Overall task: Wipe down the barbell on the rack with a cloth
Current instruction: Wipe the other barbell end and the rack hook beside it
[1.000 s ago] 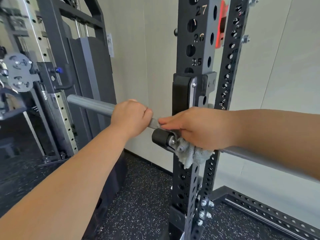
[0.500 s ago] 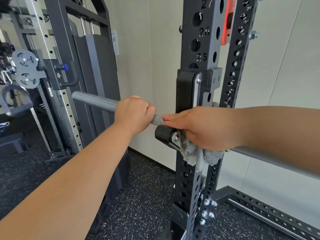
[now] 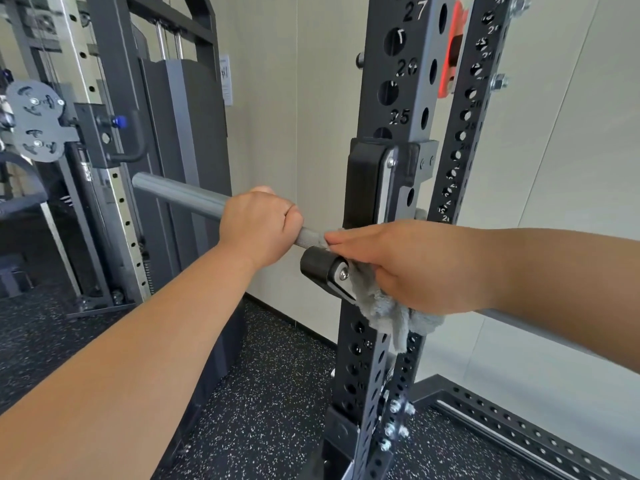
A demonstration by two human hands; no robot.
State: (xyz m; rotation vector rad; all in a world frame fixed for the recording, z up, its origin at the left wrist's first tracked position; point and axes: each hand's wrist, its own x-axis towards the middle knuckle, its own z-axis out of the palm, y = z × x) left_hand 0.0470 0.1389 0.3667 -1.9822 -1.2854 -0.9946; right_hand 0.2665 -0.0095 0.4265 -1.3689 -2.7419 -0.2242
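**Both hands on the bar**

My right hand (image 3: 412, 265) was clamped around the grey cloth (image 3: 391, 313), bunched against the barbell (image 3: 180, 195) at the black hook (image 3: 322, 268). My left hand (image 3: 258, 226) gripped the bare bar just beside it. The barbell lay across the rack upright (image 3: 398, 98).

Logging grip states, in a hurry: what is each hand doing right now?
Left hand: closed, gripping the barbell.
Right hand: closed, holding the grey cloth against the barbell.
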